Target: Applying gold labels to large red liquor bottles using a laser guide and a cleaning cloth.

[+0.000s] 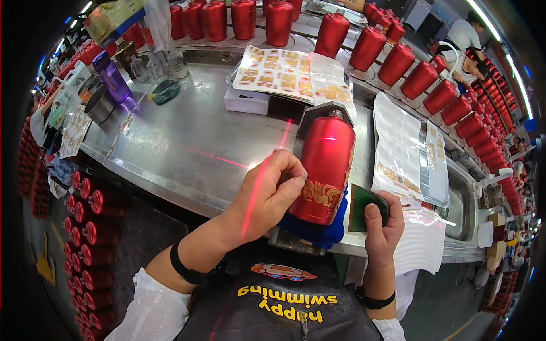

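left hand (267, 196) pinching gold decal (319, 193) on red bottle (324, 167); right hand (382, 227) clamped on green squeegee (367, 207).

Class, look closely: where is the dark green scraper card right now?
The green card sits in the right hand, low right of centre, just right of the red bottle.

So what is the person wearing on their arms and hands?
Both hands are bare, with no gloves. The left hand has a plain black band round the wrist, and a crinkly white sleeve covers the arm further up. The right hand has a black band round its wrist too, with a bit of white sleeve below it.
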### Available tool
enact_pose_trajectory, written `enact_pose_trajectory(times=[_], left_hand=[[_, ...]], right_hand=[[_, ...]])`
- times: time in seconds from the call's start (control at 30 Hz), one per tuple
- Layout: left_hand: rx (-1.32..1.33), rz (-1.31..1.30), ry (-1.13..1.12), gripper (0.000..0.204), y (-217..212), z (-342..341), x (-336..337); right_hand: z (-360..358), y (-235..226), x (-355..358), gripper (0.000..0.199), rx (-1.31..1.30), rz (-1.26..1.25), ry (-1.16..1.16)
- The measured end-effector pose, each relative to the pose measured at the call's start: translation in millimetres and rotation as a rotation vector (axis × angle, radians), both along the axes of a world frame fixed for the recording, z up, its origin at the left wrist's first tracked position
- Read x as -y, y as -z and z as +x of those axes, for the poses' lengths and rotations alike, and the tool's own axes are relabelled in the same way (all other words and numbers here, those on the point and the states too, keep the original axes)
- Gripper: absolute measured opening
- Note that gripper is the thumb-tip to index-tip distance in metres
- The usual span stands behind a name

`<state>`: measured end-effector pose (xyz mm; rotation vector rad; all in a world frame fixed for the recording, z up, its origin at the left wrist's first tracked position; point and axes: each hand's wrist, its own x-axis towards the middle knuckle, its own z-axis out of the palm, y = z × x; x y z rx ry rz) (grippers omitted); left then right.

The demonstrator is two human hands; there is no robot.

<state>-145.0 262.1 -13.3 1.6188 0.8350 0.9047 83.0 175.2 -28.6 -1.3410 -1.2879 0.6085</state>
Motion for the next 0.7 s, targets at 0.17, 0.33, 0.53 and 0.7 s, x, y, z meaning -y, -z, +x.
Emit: enact_pose_trajectory(times=[0.17,0.33,0.53,0.7], left_hand=[[0.062,-0.175,-0.078,0.014,2.0,3.1,5.8],[-0.13,-0.117,-0.061,0.015,19.7,1.8,-0.8],[0.22,-0.208,-0.043,0.013,17.6,0.7,1.3],[0.04,-0.099,-0.097,0.012,19.8,3.8,4.5]], right_hand=[[-3.1,-3.7,-4.7,0.027,0.262,0.151,-0.073],[-7.0,-2.7,-8.4,0.026,0.413,0.148,-0.176],[-9.1,-0.9,-7.9,0.024,0.414,0.187,-0.164],[-11.5,0.0,-10.0,0.028,0.428,0.213,-0.165]])
